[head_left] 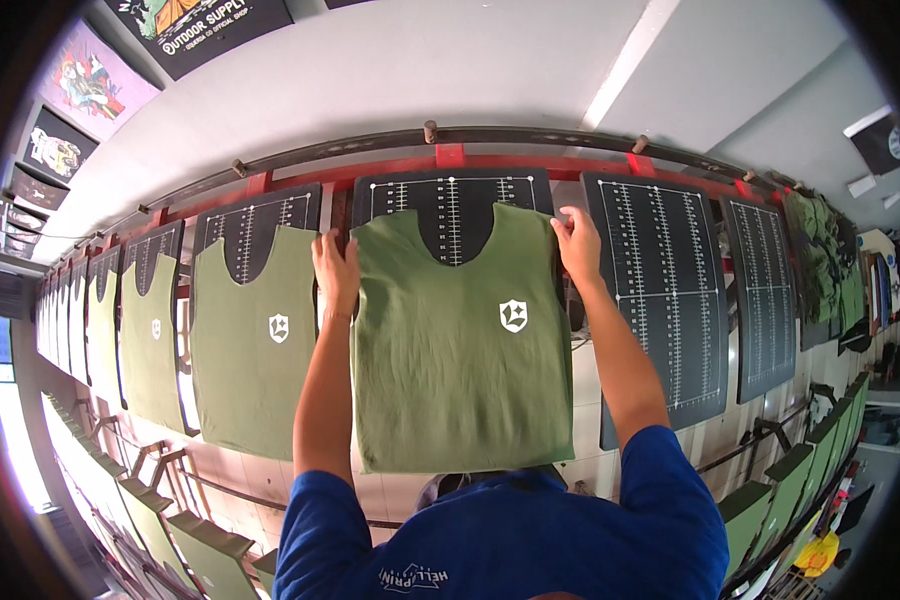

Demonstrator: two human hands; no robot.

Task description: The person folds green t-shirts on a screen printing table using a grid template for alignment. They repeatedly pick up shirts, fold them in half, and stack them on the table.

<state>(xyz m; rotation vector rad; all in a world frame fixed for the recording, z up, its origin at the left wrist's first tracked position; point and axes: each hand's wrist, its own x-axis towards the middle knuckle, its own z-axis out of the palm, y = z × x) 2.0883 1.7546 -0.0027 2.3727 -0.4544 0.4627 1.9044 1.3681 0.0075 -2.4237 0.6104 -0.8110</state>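
Observation:
A green shirt panel [450,380] with a scooped neck and a small white shield print lies over the black board in front of me. Along its upper left edge is my left hand [337,272], its fingers stretched out and pointing away from me. My right hand [578,245] is at the upper right shoulder corner of the panel, fingers curled and thumb against the fabric edge. Above the neckline, the black board [454,215] shows white ruler markings. The fabric has faint creases down its lower middle.
Similar green panels [245,370] lie on boards to the left. Bare black boards [660,300] with ruler marks stand to the right. A red and dark metal rail [500,137] runs behind them. More green-covered boards [205,555] sit lower left, and green garments [820,260] hang far right.

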